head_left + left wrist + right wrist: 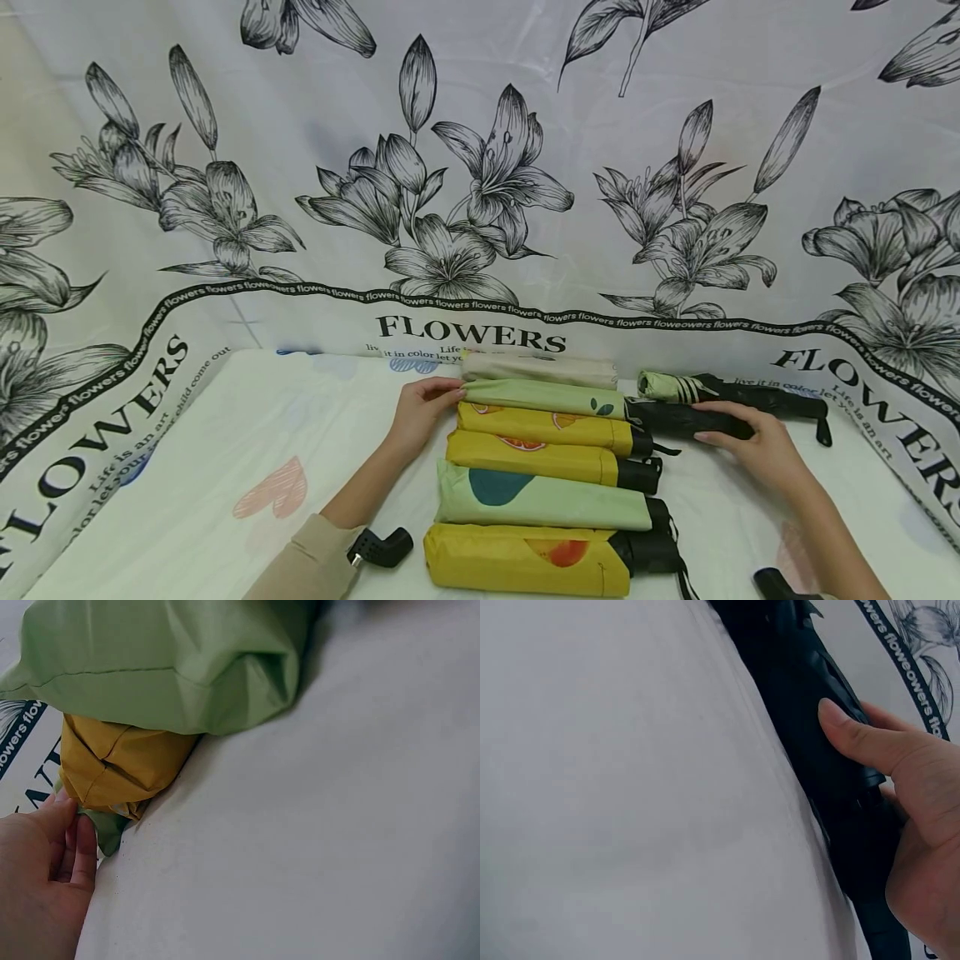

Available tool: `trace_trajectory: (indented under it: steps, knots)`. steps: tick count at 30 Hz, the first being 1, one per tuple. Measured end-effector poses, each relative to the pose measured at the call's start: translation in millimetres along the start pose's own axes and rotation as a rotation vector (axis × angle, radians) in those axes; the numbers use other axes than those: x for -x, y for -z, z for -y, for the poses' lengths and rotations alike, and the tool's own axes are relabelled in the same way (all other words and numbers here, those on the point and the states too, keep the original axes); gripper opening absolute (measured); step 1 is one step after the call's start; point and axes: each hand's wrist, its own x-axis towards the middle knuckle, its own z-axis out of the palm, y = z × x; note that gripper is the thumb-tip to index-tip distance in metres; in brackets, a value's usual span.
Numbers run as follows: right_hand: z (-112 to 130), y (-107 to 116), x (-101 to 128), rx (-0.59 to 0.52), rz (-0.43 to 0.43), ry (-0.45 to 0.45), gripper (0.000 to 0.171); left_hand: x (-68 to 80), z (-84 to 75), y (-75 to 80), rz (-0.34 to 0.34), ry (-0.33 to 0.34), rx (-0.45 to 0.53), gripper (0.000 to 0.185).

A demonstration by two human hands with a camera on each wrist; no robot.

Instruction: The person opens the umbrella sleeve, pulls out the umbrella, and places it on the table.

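Left hand [422, 414] pinches the green umbrella [540, 397], right hand [759, 437] grips its handle [667, 419], probably to steady it. Yellow umbrella [525, 422] lies just before it.

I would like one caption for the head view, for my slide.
Left hand and right hand hold opposite ends of a pale-green folded fabric umbrella, beside yellow folded fabric umbrellas.

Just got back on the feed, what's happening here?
A person's left hand pinches the left end of a light green folded umbrella, while the right hand grips the black section at its right end. It lies in a row on a pale cloth; on its near side are two yellow umbrellas, a second green one and another yellow one. A cream bundle lies behind it, and a dark, green-ended umbrella at the back right.
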Motion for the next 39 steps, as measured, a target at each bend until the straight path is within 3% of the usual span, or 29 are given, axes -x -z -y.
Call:
trace_trajectory:
  steps: [9, 24, 32, 39]
  knots:
    - [-12.9, 6.9, 3.5, -0.062, -0.028, -0.014, 0.044, -0.9, 0.4, 0.4, -0.001, 0.009, -0.003, 0.018]
    - [-27.0, 21.9, 14.5, -0.035, -0.043, -0.053, 0.045, -1.1, -0.4, 0.3, 0.002, 0.009, -0.02, 0.018]
    - [-37.1, 27.8, 17.2, -0.022, -0.076, -0.011, 0.041, -0.6, -0.5, 1.1, 0.005, 0.01, -0.018, 0.018]
    - [-43.1, 34.0, 19.8, 0.009, -0.078, -0.055, 0.042, -1.0, 0.7, 0.7, 0.005, 0.01, -0.017, 0.018]
